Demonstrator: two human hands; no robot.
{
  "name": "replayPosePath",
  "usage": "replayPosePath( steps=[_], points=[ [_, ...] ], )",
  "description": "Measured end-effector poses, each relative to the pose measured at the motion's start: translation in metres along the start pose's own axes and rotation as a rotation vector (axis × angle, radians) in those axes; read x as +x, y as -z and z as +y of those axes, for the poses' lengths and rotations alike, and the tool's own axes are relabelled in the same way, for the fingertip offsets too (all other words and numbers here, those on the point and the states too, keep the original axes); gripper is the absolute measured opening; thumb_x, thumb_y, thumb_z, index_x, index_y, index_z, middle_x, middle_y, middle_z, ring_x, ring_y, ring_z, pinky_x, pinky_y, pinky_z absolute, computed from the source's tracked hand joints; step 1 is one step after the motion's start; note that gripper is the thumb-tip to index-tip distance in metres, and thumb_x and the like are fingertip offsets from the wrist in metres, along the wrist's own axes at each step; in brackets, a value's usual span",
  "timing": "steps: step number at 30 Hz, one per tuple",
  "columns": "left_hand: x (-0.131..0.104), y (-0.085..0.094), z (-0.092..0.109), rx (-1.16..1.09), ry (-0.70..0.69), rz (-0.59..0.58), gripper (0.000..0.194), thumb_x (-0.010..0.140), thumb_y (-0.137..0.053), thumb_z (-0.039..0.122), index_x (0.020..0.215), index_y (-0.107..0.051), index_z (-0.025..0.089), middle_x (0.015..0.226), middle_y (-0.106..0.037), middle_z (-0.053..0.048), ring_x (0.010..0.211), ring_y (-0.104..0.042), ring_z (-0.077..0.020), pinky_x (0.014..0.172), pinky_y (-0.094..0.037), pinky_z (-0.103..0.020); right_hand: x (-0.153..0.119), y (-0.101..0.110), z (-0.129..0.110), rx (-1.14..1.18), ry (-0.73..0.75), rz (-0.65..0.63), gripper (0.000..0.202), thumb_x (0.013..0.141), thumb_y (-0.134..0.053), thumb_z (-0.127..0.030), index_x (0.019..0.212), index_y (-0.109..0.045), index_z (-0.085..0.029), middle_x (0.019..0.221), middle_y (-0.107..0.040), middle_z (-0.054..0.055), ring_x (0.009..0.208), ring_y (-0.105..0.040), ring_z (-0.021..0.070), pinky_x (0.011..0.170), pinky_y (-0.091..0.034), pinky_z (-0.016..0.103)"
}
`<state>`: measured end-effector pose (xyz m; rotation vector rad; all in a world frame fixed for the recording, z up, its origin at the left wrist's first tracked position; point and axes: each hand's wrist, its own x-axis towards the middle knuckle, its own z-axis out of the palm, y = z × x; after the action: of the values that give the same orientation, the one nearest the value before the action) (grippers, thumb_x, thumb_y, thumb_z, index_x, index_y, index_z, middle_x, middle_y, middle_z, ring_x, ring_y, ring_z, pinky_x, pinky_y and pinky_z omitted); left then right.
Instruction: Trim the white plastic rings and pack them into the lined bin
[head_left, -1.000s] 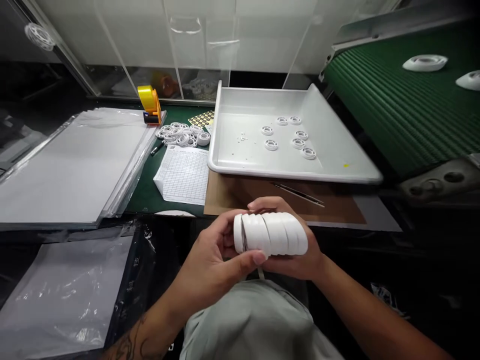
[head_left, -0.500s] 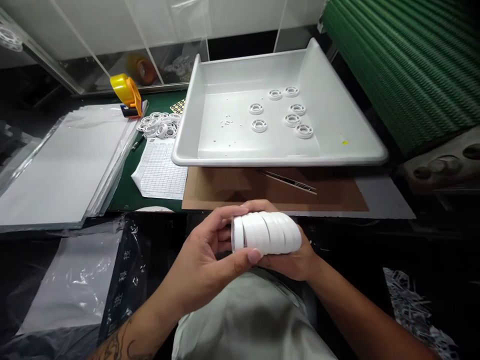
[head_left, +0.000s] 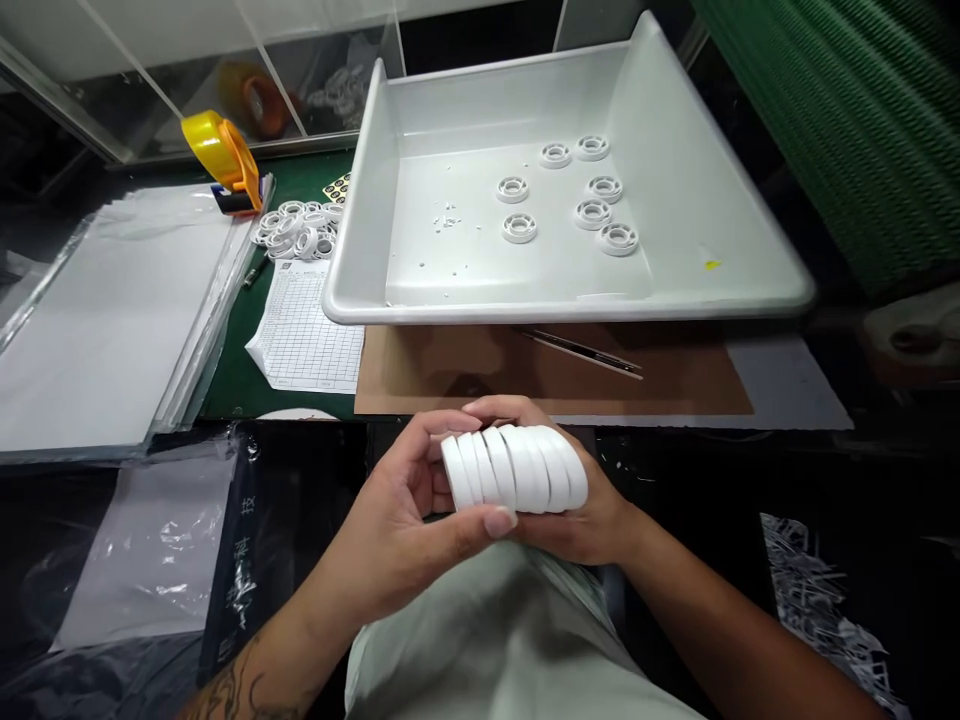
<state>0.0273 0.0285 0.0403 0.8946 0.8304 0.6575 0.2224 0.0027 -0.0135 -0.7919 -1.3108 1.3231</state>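
Note:
Both hands hold a row of white plastic rings point(head_left: 525, 470) stacked face to face and lying sideways in front of my body. My left hand point(head_left: 420, 510) grips the left end, its thumb along the lower front and its fingers over the top and behind. Around the right end and underside wraps my right hand point(head_left: 592, 520), its fingers partly hidden behind the rings. Beyond them, several similar white rings point(head_left: 519, 228) lie flat in a large white tray point(head_left: 480, 315), among small white bits.
Tweezers point(head_left: 585, 352) rest on a brown board point(head_left: 435, 370) before the tray. Leftward are a printed sheet point(head_left: 307, 330), a pile of white rings point(head_left: 296, 228), an orange tape dispenser point(head_left: 238, 170) and stacked plastic-covered sheets point(head_left: 112, 320). White scraps point(head_left: 817, 600) lie low at right.
The rings in my hands have fanned slightly, with more gaps showing between them at the left end. The view has shifted a little; both hands keep their hold.

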Motion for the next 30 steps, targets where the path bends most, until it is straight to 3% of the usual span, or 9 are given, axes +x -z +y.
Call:
replayPosePath(
  steps=[3,6,10,15,19,22,27,30],
  points=[
    [-0.002,0.001,0.003,0.105,0.017,0.026,0.048,0.081,-0.092,0.026,0.121,-0.067,0.032,0.121,-0.068,0.001,0.102,-0.067,-0.0116,0.087,-0.057,-0.020,0.001,-0.001,-0.001,0.053,-0.025,-0.047,0.075,0.082,-0.094,-0.038,0.146,-0.055,-0.027,0.133,-0.059,0.008,0.113,-0.063,0.0254,0.095,-0.056,0.036],
    [-0.002,0.004,0.002,0.086,0.043,0.015,0.049,0.082,-0.092,0.031,0.125,-0.068,0.031,0.123,-0.068,-0.001,0.103,-0.066,-0.0136,0.088,-0.057,-0.022,0.000,-0.001,-0.004,0.052,-0.073,-0.060,0.068,0.089,-0.088,-0.041,0.146,-0.055,-0.026,0.138,-0.058,0.010,0.117,-0.063,0.0268,0.099,-0.056,0.039],
    [-0.002,0.005,-0.004,0.033,0.044,0.021,0.048,0.081,-0.092,0.042,0.120,-0.071,0.027,0.114,-0.069,-0.002,0.094,-0.064,-0.0126,0.080,-0.056,-0.019,-0.003,-0.001,-0.007,-0.096,-0.087,-0.080,0.070,0.093,-0.086,-0.039,0.151,-0.050,-0.026,0.148,-0.055,0.011,0.132,-0.058,0.0291,0.112,-0.049,0.043],
    [-0.003,0.001,-0.003,0.232,0.037,0.084,0.046,0.079,-0.093,0.038,0.117,-0.070,0.027,0.118,-0.068,-0.001,0.091,-0.063,-0.0128,0.075,-0.055,-0.019,-0.006,-0.003,-0.006,-0.093,-0.088,-0.097,0.067,0.094,-0.084,-0.037,0.151,-0.051,-0.026,0.149,-0.054,0.010,0.131,-0.059,0.0279,0.110,-0.051,0.040],
    [-0.001,-0.001,-0.002,0.187,0.078,0.067,0.058,0.072,-0.098,0.033,0.123,-0.071,0.029,0.125,-0.068,-0.003,0.103,-0.065,-0.0173,0.087,-0.057,-0.024,-0.007,-0.007,-0.003,0.055,-0.130,-0.054,0.071,0.092,-0.086,-0.050,0.149,-0.052,-0.024,0.146,-0.058,0.012,0.128,-0.063,0.0313,0.108,-0.054,0.045],
    [0.000,-0.001,-0.003,0.132,0.075,0.065,0.059,0.070,-0.099,0.035,0.121,-0.072,0.027,0.119,-0.070,-0.003,0.101,-0.065,-0.0175,0.084,-0.057,-0.024,-0.009,-0.009,-0.001,0.005,-0.118,-0.016,0.069,0.094,-0.081,-0.058,0.147,-0.053,-0.024,0.146,-0.059,0.013,0.130,-0.062,0.0328,0.111,-0.052,0.048],
    [-0.001,0.000,-0.006,0.166,0.027,0.071,0.044,0.082,-0.089,0.048,0.117,-0.074,0.024,0.112,-0.072,-0.004,0.094,-0.065,-0.0155,0.081,-0.056,-0.023,-0.012,-0.008,0.000,-0.205,-0.054,0.001,0.058,0.101,-0.075,-0.047,0.150,-0.052,-0.026,0.148,-0.056,0.012,0.131,-0.059,0.0305,0.113,-0.050,0.046],
    [-0.003,0.001,-0.008,0.163,0.010,0.076,0.038,0.084,-0.088,0.041,0.117,-0.075,0.027,0.114,-0.073,-0.002,0.094,-0.065,-0.0149,0.081,-0.056,-0.022,-0.012,-0.007,0.001,-0.131,-0.090,-0.046,0.073,0.091,-0.087,-0.041,0.151,-0.049,-0.028,0.148,-0.055,0.011,0.130,-0.059,0.0308,0.109,-0.053,0.045]
  ],
)
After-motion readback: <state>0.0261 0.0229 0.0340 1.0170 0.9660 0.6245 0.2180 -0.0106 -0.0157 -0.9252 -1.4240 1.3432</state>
